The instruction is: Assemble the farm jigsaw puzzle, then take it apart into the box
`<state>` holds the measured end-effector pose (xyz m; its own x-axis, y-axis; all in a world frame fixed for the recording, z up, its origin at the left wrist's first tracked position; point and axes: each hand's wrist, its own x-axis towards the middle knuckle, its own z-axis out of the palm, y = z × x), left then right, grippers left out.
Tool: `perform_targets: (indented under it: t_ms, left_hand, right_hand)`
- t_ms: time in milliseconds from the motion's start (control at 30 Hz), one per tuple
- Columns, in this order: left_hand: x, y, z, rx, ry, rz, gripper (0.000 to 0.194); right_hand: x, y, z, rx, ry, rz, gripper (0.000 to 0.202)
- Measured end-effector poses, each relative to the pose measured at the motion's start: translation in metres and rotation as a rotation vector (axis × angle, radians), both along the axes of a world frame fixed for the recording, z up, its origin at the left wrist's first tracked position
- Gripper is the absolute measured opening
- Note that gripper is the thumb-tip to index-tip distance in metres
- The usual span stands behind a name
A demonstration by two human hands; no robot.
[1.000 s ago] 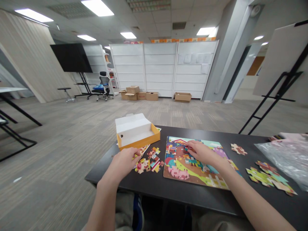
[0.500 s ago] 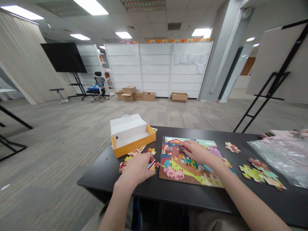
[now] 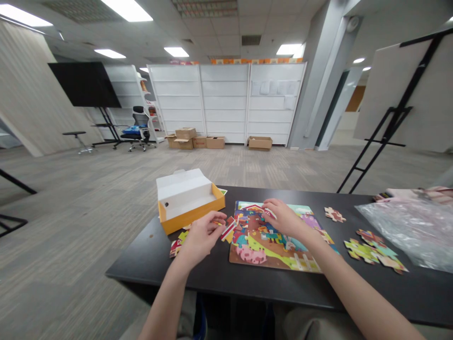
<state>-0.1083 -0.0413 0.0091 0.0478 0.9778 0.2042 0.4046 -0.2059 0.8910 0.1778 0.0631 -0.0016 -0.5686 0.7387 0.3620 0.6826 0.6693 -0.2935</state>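
Observation:
My left hand (image 3: 203,235) is closed on a red, white and yellow puzzle piece (image 3: 229,230), held at the left edge of the colourful farm puzzle board (image 3: 279,261). Over the upper part of the board, my right hand (image 3: 281,217) has its fingers bent around a small red piece (image 3: 269,213), partly hidden by the fingers. Loose pieces (image 3: 176,247) lie left of my left hand, partly under it. Behind them stands an open yellow box (image 3: 193,215) with a white inside.
On the right of the black table (image 3: 269,288) lie one brown and cream piece (image 3: 334,215), several joined or overlapping pieces (image 3: 375,252) and a clear plastic bag (image 3: 406,226). A board on a black stand (image 3: 392,123) rises beyond.
My left hand has lifted the striped piece from the table and brought it right, to the board's edge. My right hand has shifted slightly, uncovering part of a red piece. The view has shifted a little.

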Motion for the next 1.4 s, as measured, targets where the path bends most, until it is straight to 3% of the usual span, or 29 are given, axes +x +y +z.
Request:
perform_targets:
  t_ms: [100,233,333,467,733,900,1133,1400]
  left_hand:
    - [0.019,0.002,-0.001,-0.019,-0.11,-0.037,0.027]
    - [0.045,0.006,-0.001,-0.033,-0.223,-0.139,0.029]
    - [0.06,0.013,-0.001,-0.028,-0.298,-0.165,0.027]
    - [0.073,0.021,0.0,-0.067,-0.411,-0.137,0.031]
    - [0.082,0.022,-0.001,-0.102,-0.481,-0.204,0.043]
    - [0.08,0.025,-0.005,-0.074,-0.568,-0.064,0.041]
    - [0.073,0.027,-0.01,-0.079,-0.539,-0.038,0.037]
    - [0.069,0.019,-0.003,-0.11,-0.584,-0.07,0.042]
  right_hand:
    - [-0.008,-0.01,0.013,-0.155,0.224,0.03,0.026]
    - [-0.022,-0.028,0.025,-0.576,0.455,0.269,0.035]
    - [-0.026,-0.032,0.025,-0.726,0.544,0.337,0.035]
    - [-0.022,-0.024,0.017,-0.78,0.678,0.259,0.037]
    - [-0.025,-0.02,0.013,-0.907,0.944,0.143,0.044]
    - [-0.022,-0.023,0.02,-0.983,0.819,0.265,0.044]
    - [-0.019,-0.018,0.019,-0.823,0.86,0.146,0.042]
    - [-0.023,-0.022,0.023,-0.809,0.908,0.127,0.039]
